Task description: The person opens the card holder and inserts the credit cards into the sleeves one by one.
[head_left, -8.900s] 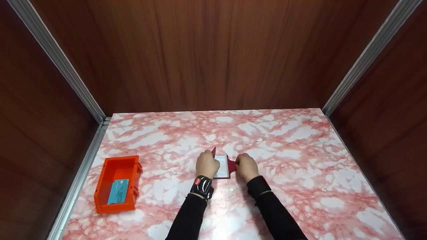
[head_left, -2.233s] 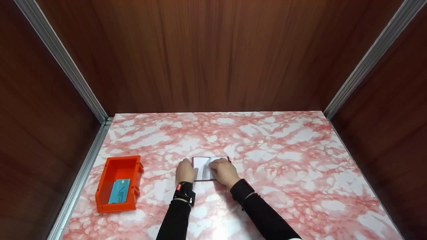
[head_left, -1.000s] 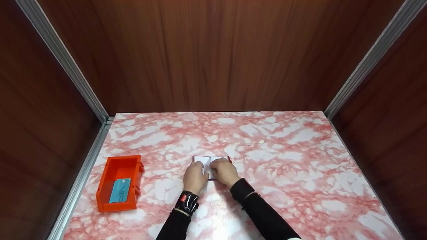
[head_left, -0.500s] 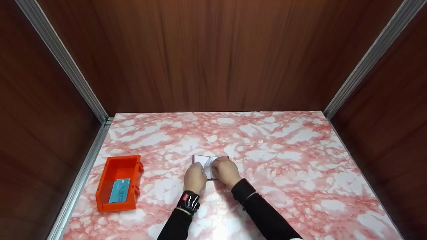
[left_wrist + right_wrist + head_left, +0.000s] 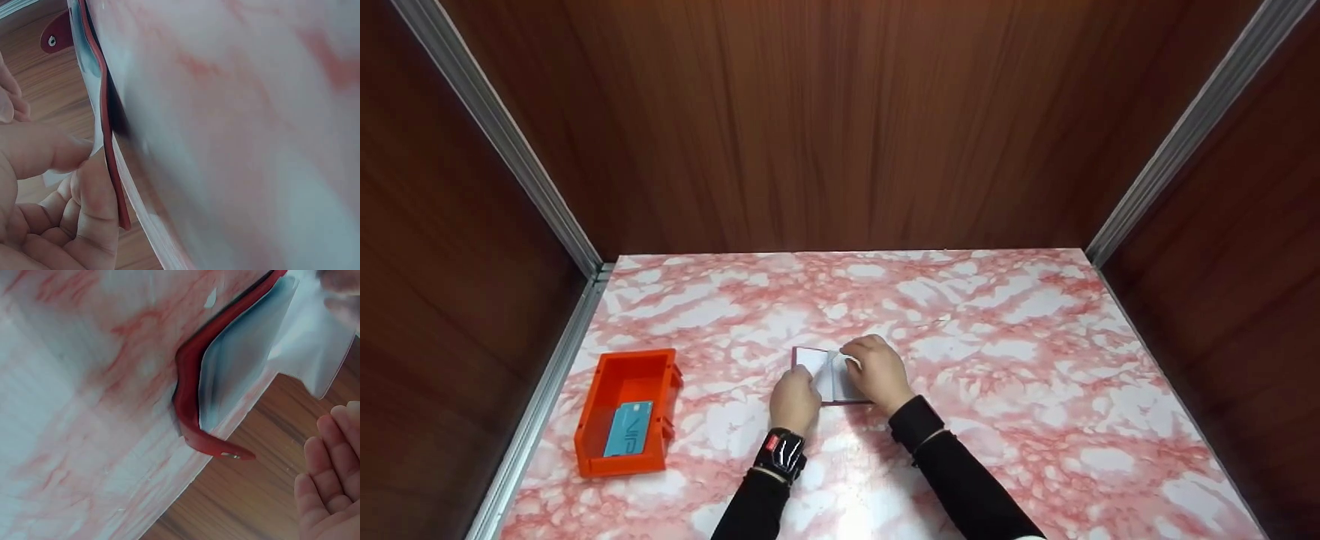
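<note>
A small red card holder (image 5: pixel 847 381) with clear plastic sleeves lies spread open on the table in the head view. My left hand (image 5: pixel 795 401) pinches a sleeve and the cover at the holder's left side. In the left wrist view, thumb and forefinger of that hand (image 5: pixel 62 197) meet at the sleeve's edge, beside the red cover (image 5: pixel 106 118). Above the holder's right half is my right hand (image 5: pixel 881 371), fingers loosely bent. The right wrist view has those fingers (image 5: pixel 334 478) holding nothing, apart from a lifted clear sleeve (image 5: pixel 315 343) and the red closing strap (image 5: pixel 214 445).
To the left stands an orange bin (image 5: pixel 634 375) with blue cards (image 5: pixel 628 429) marked VIP inside. The pink marbled table (image 5: pixel 997 360) is bounded by dark wood panels (image 5: pixel 840 135) at the back and both sides.
The holder was first being unfastened, then laid wide. My left hand came from its left edge onto the sleeves. Just now my right hand has come off the sleeves, up and to the right.
</note>
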`<action>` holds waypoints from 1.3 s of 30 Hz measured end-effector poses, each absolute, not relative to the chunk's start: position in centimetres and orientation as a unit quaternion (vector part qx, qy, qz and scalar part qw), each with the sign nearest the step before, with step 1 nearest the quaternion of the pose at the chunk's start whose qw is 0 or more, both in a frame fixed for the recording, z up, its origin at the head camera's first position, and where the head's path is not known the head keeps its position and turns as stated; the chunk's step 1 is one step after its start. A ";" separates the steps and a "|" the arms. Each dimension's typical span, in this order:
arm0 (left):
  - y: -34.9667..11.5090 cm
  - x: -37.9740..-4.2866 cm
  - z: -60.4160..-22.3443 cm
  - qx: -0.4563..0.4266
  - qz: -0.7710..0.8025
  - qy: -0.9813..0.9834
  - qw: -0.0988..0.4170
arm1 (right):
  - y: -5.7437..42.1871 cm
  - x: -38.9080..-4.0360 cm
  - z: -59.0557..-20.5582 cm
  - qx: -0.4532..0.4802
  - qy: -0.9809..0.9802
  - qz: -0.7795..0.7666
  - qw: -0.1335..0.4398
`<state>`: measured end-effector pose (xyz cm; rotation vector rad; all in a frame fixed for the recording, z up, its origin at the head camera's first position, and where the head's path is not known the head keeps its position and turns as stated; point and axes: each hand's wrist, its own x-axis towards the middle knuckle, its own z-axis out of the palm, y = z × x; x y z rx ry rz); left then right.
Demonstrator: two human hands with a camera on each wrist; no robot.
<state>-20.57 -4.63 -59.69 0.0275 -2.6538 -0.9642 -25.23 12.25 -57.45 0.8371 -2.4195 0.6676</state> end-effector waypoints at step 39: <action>-7.1 -21.2 -60.1 0.057 -0.321 -0.939 0.114 | 14.0 -24.8 -59.4 0.234 -0.952 0.167 0.103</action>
